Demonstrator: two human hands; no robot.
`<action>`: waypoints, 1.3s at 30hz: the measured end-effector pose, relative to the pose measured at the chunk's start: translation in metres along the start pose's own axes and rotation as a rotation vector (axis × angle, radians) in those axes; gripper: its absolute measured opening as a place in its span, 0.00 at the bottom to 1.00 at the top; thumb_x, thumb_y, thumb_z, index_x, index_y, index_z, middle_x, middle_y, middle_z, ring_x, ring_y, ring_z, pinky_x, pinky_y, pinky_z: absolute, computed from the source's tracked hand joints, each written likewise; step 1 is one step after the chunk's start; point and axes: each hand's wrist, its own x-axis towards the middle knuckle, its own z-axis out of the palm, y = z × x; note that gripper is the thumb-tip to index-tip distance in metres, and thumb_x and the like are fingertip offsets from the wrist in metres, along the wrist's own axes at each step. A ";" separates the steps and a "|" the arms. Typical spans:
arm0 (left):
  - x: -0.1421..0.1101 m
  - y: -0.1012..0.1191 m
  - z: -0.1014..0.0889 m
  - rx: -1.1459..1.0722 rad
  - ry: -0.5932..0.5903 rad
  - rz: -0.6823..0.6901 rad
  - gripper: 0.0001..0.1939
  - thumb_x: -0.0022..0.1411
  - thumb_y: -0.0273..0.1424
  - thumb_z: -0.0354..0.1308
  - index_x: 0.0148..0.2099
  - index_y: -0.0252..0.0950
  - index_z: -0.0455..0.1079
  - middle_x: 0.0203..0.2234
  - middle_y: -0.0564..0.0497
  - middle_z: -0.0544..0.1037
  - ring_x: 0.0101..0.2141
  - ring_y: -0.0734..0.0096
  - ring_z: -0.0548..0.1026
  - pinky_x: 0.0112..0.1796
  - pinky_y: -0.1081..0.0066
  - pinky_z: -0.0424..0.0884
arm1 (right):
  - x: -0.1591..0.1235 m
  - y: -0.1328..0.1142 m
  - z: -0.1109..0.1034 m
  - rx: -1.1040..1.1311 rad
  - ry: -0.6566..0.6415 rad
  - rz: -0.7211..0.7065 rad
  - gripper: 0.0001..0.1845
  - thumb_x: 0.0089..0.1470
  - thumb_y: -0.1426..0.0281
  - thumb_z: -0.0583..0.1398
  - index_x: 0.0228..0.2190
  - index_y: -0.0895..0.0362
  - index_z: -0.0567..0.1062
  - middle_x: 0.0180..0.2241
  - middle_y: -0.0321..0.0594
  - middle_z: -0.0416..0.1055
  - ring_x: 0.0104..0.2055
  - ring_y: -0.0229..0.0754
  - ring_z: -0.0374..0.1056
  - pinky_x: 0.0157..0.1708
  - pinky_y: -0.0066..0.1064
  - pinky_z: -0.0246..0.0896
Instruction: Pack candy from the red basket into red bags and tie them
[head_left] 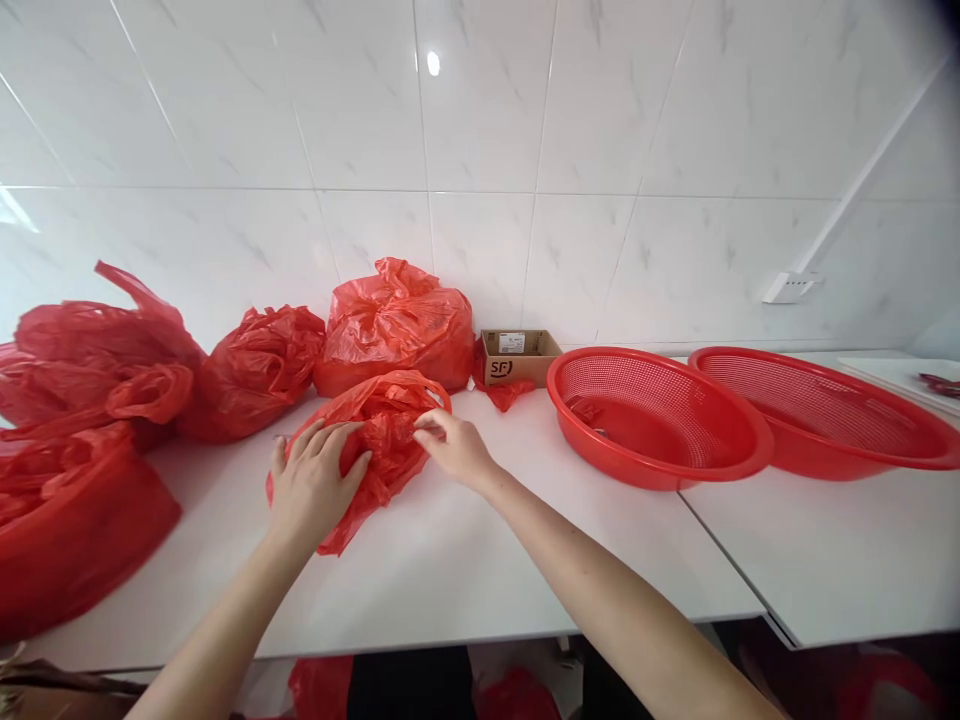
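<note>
A crumpled red plastic bag (390, 450) lies on the white table between my two hands. My left hand (315, 480) rests on the bag's left side, its fingers spread and the thumb apart. At the bag's right edge, my right hand (454, 445) pinches the red plastic between thumb and fingers. Loose folds and a handle loop show at the top of the bag. What lies inside it cannot be made out.
Full red bags (394, 330) stand along the tiled wall and at the left. Behind is a small open cardboard box (517, 360). Two red plastic baskets, a nearer one (660, 470) and a farther one (832, 460), sit at the right, near a table seam.
</note>
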 end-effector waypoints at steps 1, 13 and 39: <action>0.002 0.004 0.001 0.001 -0.007 0.011 0.21 0.67 0.40 0.47 0.56 0.36 0.69 0.51 0.40 0.77 0.61 0.43 0.63 0.60 0.37 0.43 | -0.003 0.000 0.006 0.005 -0.023 -0.006 0.16 0.55 0.65 0.61 0.47 0.50 0.73 0.48 0.36 0.75 0.51 0.41 0.70 0.54 0.35 0.61; 0.004 -0.002 0.019 0.074 -0.164 0.150 0.28 0.64 0.45 0.52 0.63 0.42 0.64 0.56 0.41 0.74 0.55 0.44 0.70 0.59 0.35 0.46 | -0.012 0.009 -0.012 0.615 0.273 0.243 0.18 0.62 0.62 0.48 0.47 0.55 0.70 0.42 0.42 0.75 0.42 0.44 0.72 0.42 0.38 0.69; -0.039 0.145 0.046 -0.709 -0.301 -0.027 0.20 0.70 0.43 0.41 0.45 0.42 0.73 0.47 0.46 0.77 0.41 0.60 0.78 0.39 0.62 0.72 | -0.180 -0.010 -0.084 0.449 0.221 0.343 0.08 0.60 0.66 0.54 0.30 0.55 0.68 0.28 0.33 0.65 0.29 0.37 0.61 0.30 0.27 0.58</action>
